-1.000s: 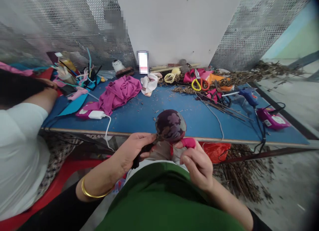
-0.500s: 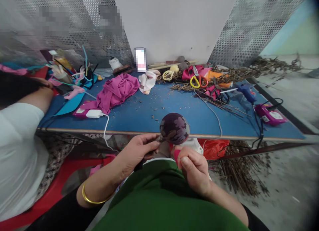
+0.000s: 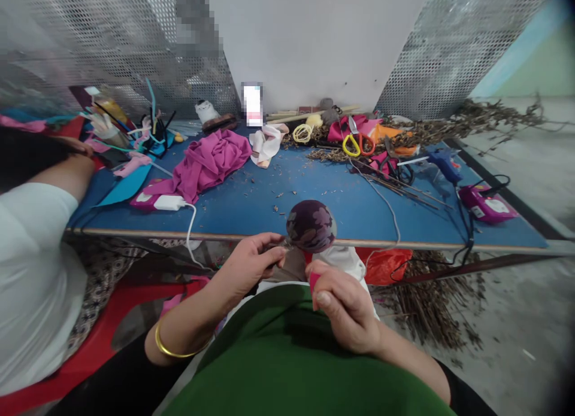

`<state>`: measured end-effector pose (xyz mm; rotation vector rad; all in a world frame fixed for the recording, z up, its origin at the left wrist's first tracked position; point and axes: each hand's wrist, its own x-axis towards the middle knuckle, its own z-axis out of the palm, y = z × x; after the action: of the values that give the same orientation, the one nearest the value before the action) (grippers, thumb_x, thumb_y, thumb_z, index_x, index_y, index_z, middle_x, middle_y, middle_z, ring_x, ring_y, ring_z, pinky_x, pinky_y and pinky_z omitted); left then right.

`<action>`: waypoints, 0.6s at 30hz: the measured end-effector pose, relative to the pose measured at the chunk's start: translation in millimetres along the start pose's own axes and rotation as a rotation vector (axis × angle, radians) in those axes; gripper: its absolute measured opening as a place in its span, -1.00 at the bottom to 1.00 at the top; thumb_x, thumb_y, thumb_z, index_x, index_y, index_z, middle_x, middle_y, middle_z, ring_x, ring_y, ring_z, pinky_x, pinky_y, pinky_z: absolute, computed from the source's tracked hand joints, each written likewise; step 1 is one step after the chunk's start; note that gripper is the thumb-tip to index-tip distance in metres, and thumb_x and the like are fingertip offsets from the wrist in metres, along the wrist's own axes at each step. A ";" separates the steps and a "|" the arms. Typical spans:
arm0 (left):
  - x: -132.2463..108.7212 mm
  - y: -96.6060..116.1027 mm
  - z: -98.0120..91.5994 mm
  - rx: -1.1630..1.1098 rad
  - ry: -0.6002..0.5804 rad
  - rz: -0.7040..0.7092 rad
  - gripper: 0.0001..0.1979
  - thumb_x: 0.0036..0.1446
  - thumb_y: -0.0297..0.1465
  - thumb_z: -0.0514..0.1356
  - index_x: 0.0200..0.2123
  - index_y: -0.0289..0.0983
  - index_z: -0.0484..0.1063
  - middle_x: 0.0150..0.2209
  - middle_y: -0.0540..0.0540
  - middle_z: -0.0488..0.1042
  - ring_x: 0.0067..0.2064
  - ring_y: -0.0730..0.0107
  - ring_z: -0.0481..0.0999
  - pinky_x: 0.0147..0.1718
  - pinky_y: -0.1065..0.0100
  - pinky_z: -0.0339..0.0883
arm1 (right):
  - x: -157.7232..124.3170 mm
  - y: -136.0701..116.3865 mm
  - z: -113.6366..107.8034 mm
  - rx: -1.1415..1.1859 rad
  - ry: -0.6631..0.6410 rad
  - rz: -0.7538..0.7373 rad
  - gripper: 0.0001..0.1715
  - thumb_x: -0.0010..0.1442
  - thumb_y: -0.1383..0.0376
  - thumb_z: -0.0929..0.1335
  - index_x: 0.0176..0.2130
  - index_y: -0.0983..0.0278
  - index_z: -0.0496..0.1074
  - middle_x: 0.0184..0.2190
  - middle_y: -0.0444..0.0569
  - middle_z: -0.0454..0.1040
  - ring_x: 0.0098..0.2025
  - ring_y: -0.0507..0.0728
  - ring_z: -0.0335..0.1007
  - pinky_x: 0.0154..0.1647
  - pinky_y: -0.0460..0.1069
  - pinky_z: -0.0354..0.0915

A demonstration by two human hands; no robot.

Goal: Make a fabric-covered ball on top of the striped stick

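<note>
A round ball (image 3: 311, 225) covered in dark purple cloth with a lighter floral pattern hangs over the table's front edge. Just below it, my right hand (image 3: 345, 305) is closed in a fist around a pink handle (image 3: 314, 281). Whether this handle joins the ball is hidden behind the fingers. At the ball's left side, thumb and fingers of my left hand (image 3: 254, 260) are pinched together. Something small and greyish shows at those fingertips, too small to name.
The blue table (image 3: 242, 215) bears crumpled magenta cloth (image 3: 215, 158), yellow-and-red-handled scissors (image 3: 354, 142), a blue glue gun (image 3: 442, 164) and dried stalks (image 3: 431, 131). A co-worker's arm (image 3: 40, 206) is at left. A red plastic bag (image 3: 389, 266) lies below the table edge.
The ball has moved slightly up and left, together with my right hand. My left hand has shifted up a little, its fingertips staying beside the ball.
</note>
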<state>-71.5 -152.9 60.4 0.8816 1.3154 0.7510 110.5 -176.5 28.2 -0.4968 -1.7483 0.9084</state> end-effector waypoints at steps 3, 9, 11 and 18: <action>-0.7 2.6 -4.2 0.030 -0.011 -0.022 -0.59 -0.09 -0.24 0.32 -0.20 -0.32 0.35 -0.55 0.11 0.29 -0.60 0.64 0.12 -0.62 0.53 -0.08 | 5.6 -1.7 -6.9 0.106 -0.019 0.040 -0.71 0.35 0.31 0.16 -0.42 0.22 0.25 -0.54 -0.09 0.30 -0.42 0.10 0.27 -0.29 0.06 0.30; -2.2 2.3 -3.6 0.229 -0.048 -0.048 -0.55 -0.06 -0.20 0.27 -0.12 -0.32 0.38 -0.56 0.10 0.33 -0.62 0.61 0.13 -0.63 0.51 -0.07 | 34.5 -16.7 -24.1 -0.046 -0.177 0.037 -0.77 0.31 0.38 0.21 -0.37 0.25 0.35 -0.42 0.00 0.49 -0.26 0.14 0.45 -0.17 0.08 0.33; -5.2 5.6 0.4 0.318 -0.081 -0.025 -0.65 -0.02 -0.20 0.24 -0.22 -0.33 0.44 -0.58 0.09 0.31 -0.61 0.58 0.13 -0.63 0.49 -0.07 | 47.6 -19.1 -28.3 -0.110 -0.205 0.089 -0.75 0.31 0.34 0.22 -0.39 0.26 0.37 -0.40 0.00 0.51 -0.27 0.12 0.45 -0.16 0.05 0.33; -8.2 12.6 5.8 0.582 -0.128 0.056 -0.79 0.04 -0.30 0.14 -0.49 -0.29 0.51 -0.60 0.06 0.34 -0.58 0.50 0.16 -0.57 0.42 0.01 | 86.1 -8.6 -26.2 -0.047 -0.339 0.322 -0.69 0.31 0.29 0.25 -0.43 0.31 0.44 -0.43 -0.09 0.52 -0.37 0.01 0.43 -0.30 -0.10 0.29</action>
<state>-66.4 -154.5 75.5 1.4087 1.4203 0.3401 104.8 -112.4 91.6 -0.7003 -2.0344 1.2367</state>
